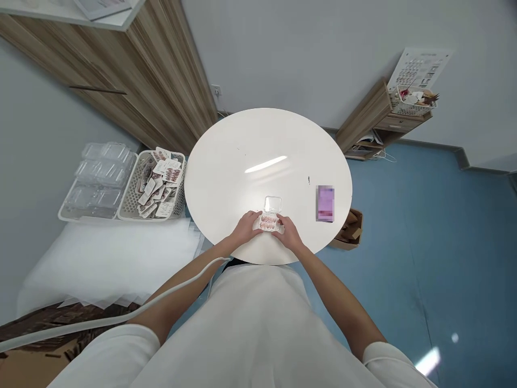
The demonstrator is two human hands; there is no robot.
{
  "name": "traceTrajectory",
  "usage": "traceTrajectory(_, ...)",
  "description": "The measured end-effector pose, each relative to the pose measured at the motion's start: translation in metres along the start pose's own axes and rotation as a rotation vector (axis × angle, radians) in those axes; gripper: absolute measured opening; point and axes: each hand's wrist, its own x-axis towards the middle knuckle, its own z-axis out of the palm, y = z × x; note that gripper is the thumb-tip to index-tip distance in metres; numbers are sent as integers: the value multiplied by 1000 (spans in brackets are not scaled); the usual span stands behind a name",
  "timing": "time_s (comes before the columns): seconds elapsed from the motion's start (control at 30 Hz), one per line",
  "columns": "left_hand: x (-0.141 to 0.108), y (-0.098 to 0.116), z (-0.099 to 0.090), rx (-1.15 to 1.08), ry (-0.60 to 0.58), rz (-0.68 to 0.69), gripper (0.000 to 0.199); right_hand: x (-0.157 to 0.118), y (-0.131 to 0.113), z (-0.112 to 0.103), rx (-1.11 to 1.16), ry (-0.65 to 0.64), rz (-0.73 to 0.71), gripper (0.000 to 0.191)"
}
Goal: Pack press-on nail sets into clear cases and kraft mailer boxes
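Near the front edge of the round white table, a small clear plastic box [273,204] stands with its hinged lid raised, away from me. A white card of press-on nails [268,222], with pinkish nails in two rows, lies at the box's base; whether it is fully seated is too small to tell. My left hand [245,228] holds the left side of the box and card between thumb and fingers. On the right side, my right hand [289,234] grips the same pair, fingers curled at the edge.
The white table [226,161] also bears a purple, blurred-out phone-like object [325,203]. Left of it are a basket of nail cards [159,186], a basket of clear boxes [100,178] and a pile of white translucent sheets [117,258]. A cardboard box [349,230] stands on the floor at right.
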Motion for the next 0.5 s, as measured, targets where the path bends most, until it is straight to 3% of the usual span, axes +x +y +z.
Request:
traceTrajectory(0.2,9,10,13,228,-20,-92,60,5,21,-7,-212,-42,-24,63)
traceTrajectory(0.5,19,16,24,327,-57,-160,60,17,34,-7,-299,-101,-31,61)
